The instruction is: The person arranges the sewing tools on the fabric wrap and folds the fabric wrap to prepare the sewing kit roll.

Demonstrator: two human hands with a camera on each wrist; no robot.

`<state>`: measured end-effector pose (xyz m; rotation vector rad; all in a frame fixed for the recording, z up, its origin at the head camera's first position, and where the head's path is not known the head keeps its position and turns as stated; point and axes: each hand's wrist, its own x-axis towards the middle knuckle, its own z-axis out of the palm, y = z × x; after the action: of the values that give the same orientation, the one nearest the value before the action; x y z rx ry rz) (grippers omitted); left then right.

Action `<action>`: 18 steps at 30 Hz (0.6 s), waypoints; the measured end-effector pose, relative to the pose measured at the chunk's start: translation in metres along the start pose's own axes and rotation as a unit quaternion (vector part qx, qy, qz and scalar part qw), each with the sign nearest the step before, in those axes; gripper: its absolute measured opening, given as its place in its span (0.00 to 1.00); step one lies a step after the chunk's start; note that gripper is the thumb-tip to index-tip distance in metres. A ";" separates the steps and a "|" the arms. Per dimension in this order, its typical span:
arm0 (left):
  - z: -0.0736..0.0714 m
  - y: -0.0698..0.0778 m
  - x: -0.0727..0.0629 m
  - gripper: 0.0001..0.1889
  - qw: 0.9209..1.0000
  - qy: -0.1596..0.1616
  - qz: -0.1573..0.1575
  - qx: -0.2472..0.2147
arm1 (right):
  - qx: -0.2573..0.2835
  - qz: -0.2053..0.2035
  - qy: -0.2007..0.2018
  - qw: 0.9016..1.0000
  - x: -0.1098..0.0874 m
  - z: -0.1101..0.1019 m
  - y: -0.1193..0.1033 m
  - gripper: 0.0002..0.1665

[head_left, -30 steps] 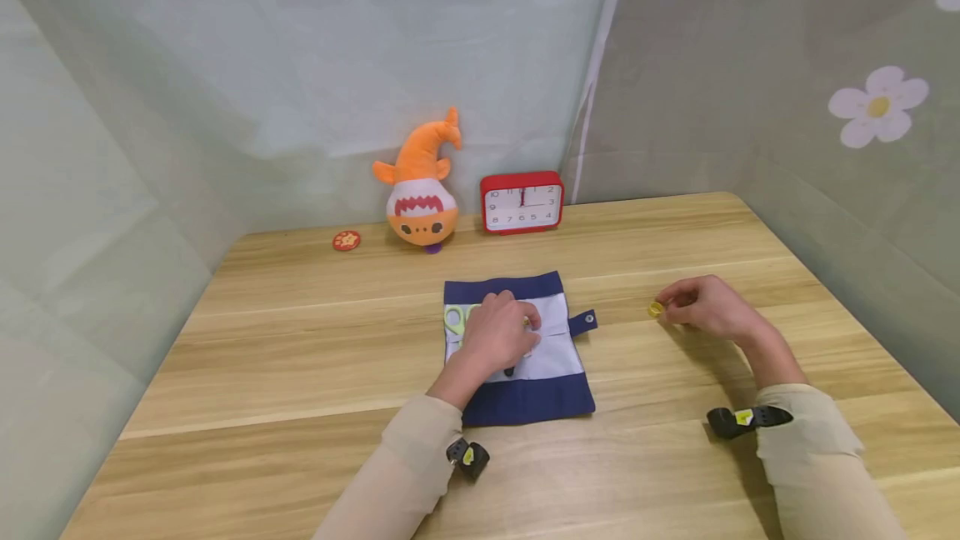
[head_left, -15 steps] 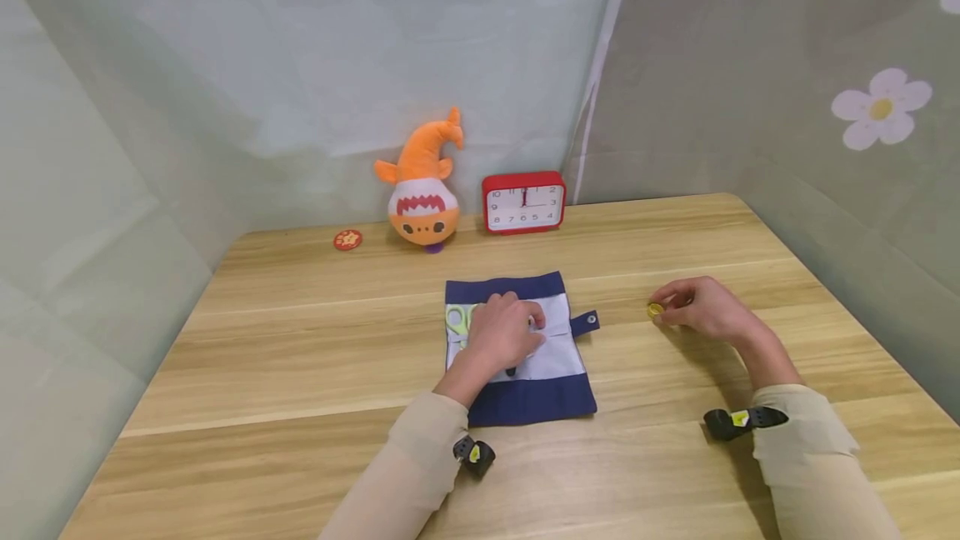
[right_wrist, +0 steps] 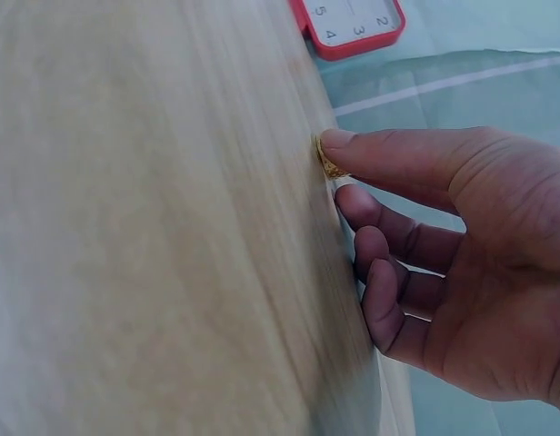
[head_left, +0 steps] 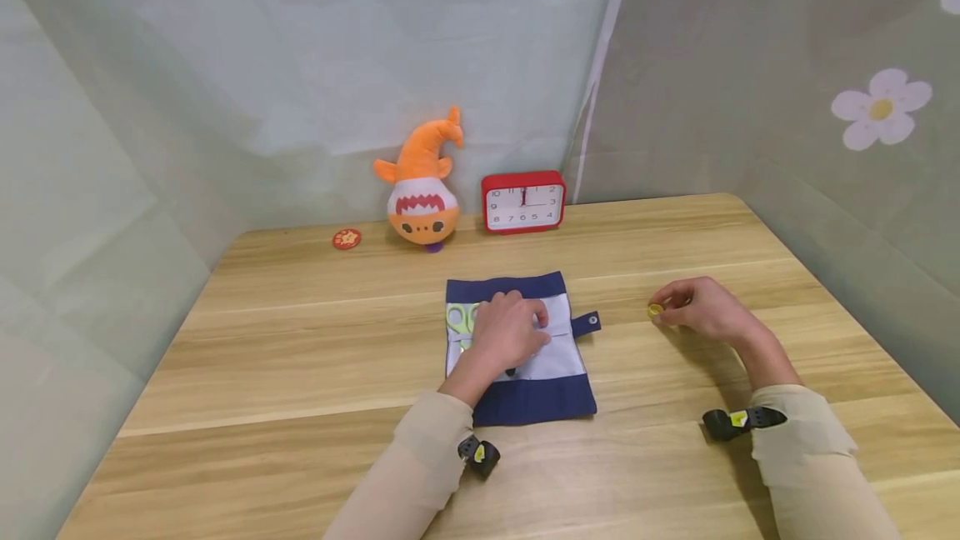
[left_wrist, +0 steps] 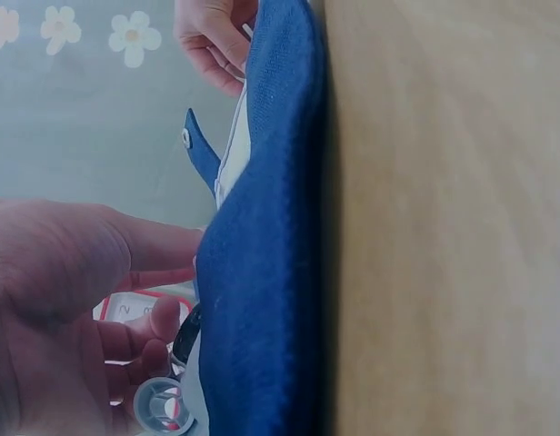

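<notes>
A navy sewing pouch with a white inside lies spread on the wooden table. My left hand rests over its middle, thumb and index finger apart, covering part of the contents. Beside that hand show the pale green handles of scissors. In the left wrist view the thumb touches the pouch's edge, and a pale round ring and a black curved thing appear near the fingers. To the right, my right hand pinches a small dimpled gold thimble ring at the tabletop between thumb and index finger.
An orange shark plush and a red clock stand along the table's back edge. A flat red disc lies left of the plush. The pouch's snap strap sticks out towards the right hand. Cloth hangs behind the table.
My left hand has shifted slightly right across the pouch; a small yellow thing seen by its fingertips earlier no longer shows. The right hand has stayed nearly still with the thimble ring, which has turned slightly.
</notes>
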<state>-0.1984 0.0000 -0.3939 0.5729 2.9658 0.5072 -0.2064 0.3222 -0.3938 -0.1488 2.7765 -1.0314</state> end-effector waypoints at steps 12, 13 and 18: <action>0.007 0.006 0.004 0.06 1.000 0.008 0.014 0.008 | -0.014 -0.007 0.015 1.000 0.000 0.001 -0.001 0.18; 0.008 0.006 0.004 0.05 1.000 0.007 0.014 0.009 | -0.016 -0.009 0.020 1.000 0.000 0.001 -0.003 0.18; 0.010 0.005 0.006 0.05 1.000 0.009 0.012 0.000 | -0.018 -0.040 0.040 0.998 0.004 0.001 -0.028 0.17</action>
<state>-0.2006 0.0097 -0.4013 0.6089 2.9783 0.5165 -0.2094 0.2998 -0.3771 -0.2300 2.8847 -1.0272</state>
